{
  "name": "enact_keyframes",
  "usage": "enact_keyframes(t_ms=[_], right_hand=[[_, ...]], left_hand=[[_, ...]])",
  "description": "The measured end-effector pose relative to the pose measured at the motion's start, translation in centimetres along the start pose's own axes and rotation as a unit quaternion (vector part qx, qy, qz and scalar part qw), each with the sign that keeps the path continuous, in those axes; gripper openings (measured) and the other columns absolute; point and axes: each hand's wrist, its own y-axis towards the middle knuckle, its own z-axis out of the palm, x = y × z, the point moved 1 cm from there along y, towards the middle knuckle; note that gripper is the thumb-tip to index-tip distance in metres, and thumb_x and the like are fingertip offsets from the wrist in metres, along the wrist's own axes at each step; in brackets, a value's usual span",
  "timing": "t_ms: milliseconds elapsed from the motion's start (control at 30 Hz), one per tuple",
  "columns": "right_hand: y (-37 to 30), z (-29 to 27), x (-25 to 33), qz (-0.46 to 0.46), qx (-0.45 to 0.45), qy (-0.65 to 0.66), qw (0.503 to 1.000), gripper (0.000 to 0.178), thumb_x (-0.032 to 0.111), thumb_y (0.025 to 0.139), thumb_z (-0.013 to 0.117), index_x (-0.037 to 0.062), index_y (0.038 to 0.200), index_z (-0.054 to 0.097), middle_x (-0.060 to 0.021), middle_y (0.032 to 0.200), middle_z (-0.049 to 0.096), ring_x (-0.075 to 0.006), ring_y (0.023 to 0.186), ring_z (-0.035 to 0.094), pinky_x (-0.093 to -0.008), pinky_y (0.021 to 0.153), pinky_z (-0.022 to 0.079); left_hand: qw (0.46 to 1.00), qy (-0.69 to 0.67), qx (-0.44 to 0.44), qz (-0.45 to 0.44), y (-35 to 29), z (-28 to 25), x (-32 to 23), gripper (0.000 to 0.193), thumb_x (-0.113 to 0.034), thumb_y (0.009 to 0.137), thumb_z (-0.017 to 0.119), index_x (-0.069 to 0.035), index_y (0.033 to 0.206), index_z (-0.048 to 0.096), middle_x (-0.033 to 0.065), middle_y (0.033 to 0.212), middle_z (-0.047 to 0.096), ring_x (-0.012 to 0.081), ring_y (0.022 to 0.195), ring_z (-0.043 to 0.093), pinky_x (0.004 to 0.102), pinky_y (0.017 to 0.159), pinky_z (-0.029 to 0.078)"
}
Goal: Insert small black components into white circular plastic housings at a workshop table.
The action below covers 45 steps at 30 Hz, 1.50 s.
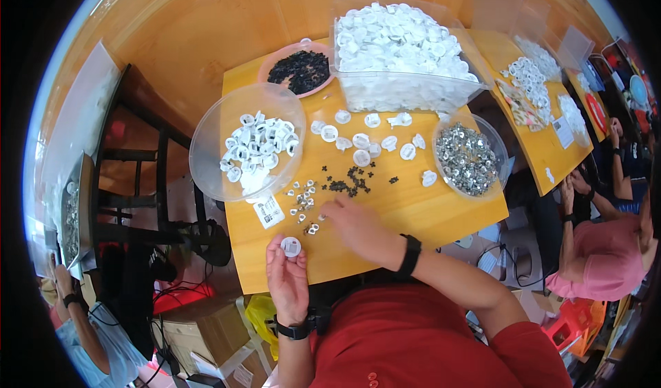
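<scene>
My left hand (286, 281) is at the table's near edge, its fingers closed around a round white plastic part (290, 247) with a recess in its face. Over the table, my right hand (358, 229) reaches left, fingertips together at a small silvery metal piece (321, 217). Just left of those fingertips lies a loose scatter of small metal pieces (301, 196). Small black cross-shaped pieces (351, 183) are spread beyond my right hand. Farther back, several round white plastic parts (361, 141) lie loose on the wood.
On the yellow table (413, 212) stand a clear bowl of white parts (206, 171), a pink bowl of black pieces (267, 64), a large clear bin heaped with white parts (413, 85), and a clear tub of metal pieces (441, 168). A printed label (268, 212) lies at left. Other people work at both sides.
</scene>
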Motion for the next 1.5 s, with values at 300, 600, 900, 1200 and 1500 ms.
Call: enact_keyframes(t_ms=[300,600,900,1200,1500], right_hand=[[-1.0,-2.8,-0.2,0.024,-0.064,-0.027,0.997,0.020,0.003,0.080,0.055,0.0071,0.100,0.057,-0.0124,0.089,0.054,-0.0330,0.078,0.058,-0.0407,0.063,0.048],[1.8,1.5,1.3,0.009,-0.004,-0.077,0.997,0.009,0.010,0.083,0.053,0.0071,0.090,0.057,-0.0124,0.082,0.052,-0.0320,0.066,0.059,-0.0420,0.058,0.046],[1.9,1.3,1.5,0.018,0.004,-0.065,0.998,0.010,0.008,0.082,0.051,0.0029,0.086,0.057,-0.0158,0.083,0.055,-0.0346,0.069,0.061,-0.0432,0.057,0.048],[0.9,-1.0,2.0,-0.040,-0.019,0.229,0.972,0.004,0.007,0.084,0.060,0.0054,0.088,0.059,-0.0080,0.082,0.058,-0.0247,0.076,0.058,-0.0339,0.068,0.046],[0.1,-1.7,1.1,-0.049,0.017,0.284,0.957,0.006,0.007,0.084,0.060,0.0034,0.089,0.060,-0.0079,0.082,0.060,-0.0226,0.076,0.058,-0.0321,0.069,0.046]], left_hand=[[0.999,0.041,0.012,-0.005,0.0,0.4,0.1,0.026,-0.018,0.096,0.050,-0.003,0.117,0.051,0.0056,0.102,0.058,0.0129,0.091,0.055,0.0266,0.081,0.045],[0.999,0.041,0.013,-0.006,0.1,0.4,0.2,0.026,-0.019,0.095,0.051,-0.003,0.116,0.051,0.0063,0.101,0.059,0.0130,0.089,0.056,0.0262,0.079,0.047],[0.999,0.037,0.005,-0.008,0.0,0.5,0.3,0.024,-0.018,0.096,0.050,-0.003,0.115,0.052,0.0052,0.099,0.060,0.0114,0.086,0.056,0.0250,0.074,0.046],[0.988,0.131,-0.012,-0.075,-0.7,2.8,0.3,0.012,-0.014,0.095,0.052,-0.005,0.101,0.058,-0.0004,0.083,0.058,0.0053,0.070,0.050,0.0189,0.062,0.040],[0.988,0.135,0.027,-0.072,-1.0,3.3,1.3,0.003,-0.009,0.092,0.056,-0.009,0.095,0.058,-0.0021,0.080,0.058,0.0045,0.068,0.050,0.0186,0.059,0.038]])
